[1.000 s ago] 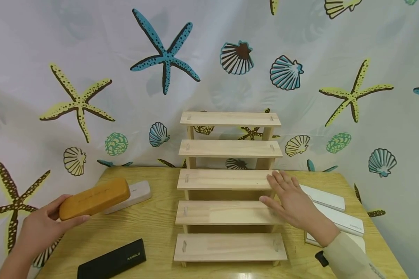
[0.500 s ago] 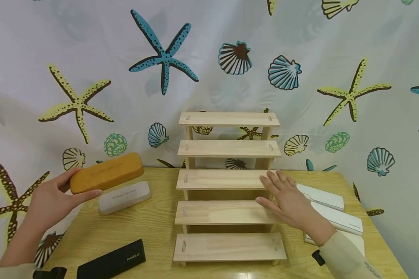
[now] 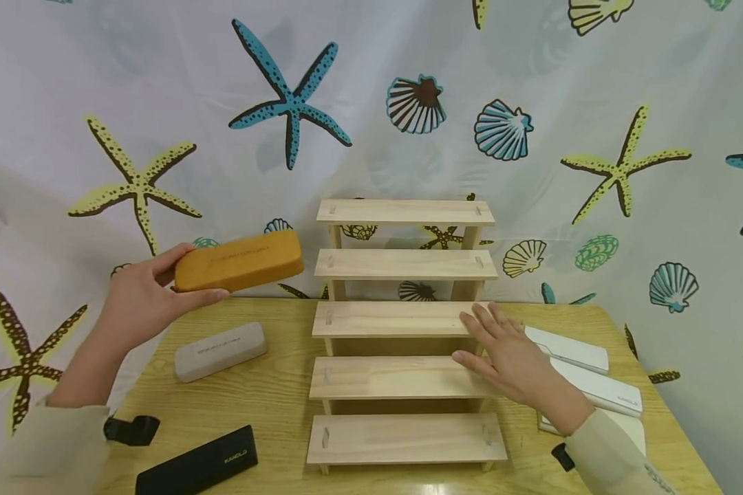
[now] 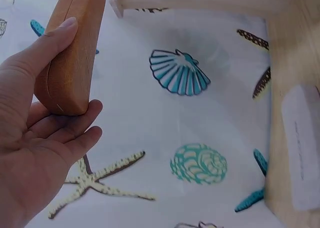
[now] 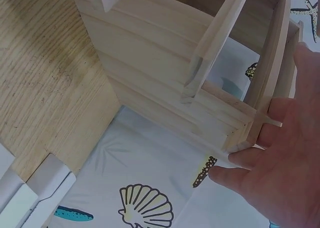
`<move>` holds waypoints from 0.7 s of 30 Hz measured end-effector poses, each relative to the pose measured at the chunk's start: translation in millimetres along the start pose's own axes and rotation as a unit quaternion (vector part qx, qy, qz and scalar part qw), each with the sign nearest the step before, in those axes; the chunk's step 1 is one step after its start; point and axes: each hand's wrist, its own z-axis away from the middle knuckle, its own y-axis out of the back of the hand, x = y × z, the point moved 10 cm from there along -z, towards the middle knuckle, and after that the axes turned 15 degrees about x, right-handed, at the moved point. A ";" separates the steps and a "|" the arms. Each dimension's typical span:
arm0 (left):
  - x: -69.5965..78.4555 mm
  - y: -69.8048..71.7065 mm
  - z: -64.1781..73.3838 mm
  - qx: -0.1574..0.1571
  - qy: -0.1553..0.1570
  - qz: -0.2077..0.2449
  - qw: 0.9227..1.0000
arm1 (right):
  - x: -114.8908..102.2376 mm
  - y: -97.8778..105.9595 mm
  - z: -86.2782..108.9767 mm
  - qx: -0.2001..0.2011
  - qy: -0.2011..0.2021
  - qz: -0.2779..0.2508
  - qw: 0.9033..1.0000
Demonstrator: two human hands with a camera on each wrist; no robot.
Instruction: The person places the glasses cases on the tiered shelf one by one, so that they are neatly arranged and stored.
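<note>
My left hand (image 3: 142, 299) holds an orange glasses case (image 3: 240, 261) by its left end, thumb on the near side and fingers behind. The case is in the air, left of the stepped wooden shelf (image 3: 402, 264) and level with its upper steps. From the left wrist view, the thumb lies along the side of the orange case (image 4: 75, 53). My right hand (image 3: 508, 350) rests with extended fingers at the right end of the middle step. Its fingertips touch the wood in the right wrist view, where the hand (image 5: 285, 158) holds nothing.
A light grey glasses case (image 3: 221, 351) lies on the table (image 3: 285, 385) left of the shelf, with a black case (image 3: 197, 462) nearer the front. Several white cases (image 3: 594, 385) lie to the right, partly behind the right arm. A patterned curtain (image 3: 371, 158) hangs behind.
My left hand has raised the orange case and carried it to the right, away from above the grey case. The right hand has shifted slightly left, staying at the shelf.
</note>
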 end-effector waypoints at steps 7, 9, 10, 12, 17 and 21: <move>31.2 -22.1 -19.4 -0.009 -0.015 0.030 0.999 | 0.8 -0.3 0.6 0.004 -0.001 0.004 1.000; 38.8 -29.9 -24.8 -0.012 -0.021 0.044 0.999 | 1.4 -0.7 0.9 0.004 -0.002 0.005 1.000; 42.9 -34.1 -27.5 -0.015 -0.024 0.054 0.998 | 1.7 -0.9 1.0 0.003 -0.002 0.006 1.000; 51.5 -41.5 -32.3 -0.019 -0.029 0.074 0.997 | 2.0 -1.1 1.0 0.003 -0.002 0.005 1.000; 72.6 -58.1 -44.3 -0.026 -0.036 0.101 0.994 | 2.2 -0.4 0.5 0.003 -0.005 0.001 1.000; 89.0 -71.3 -53.4 -0.033 -0.045 0.109 0.993 | 3.0 0.2 0.6 0.003 -0.009 -0.004 1.000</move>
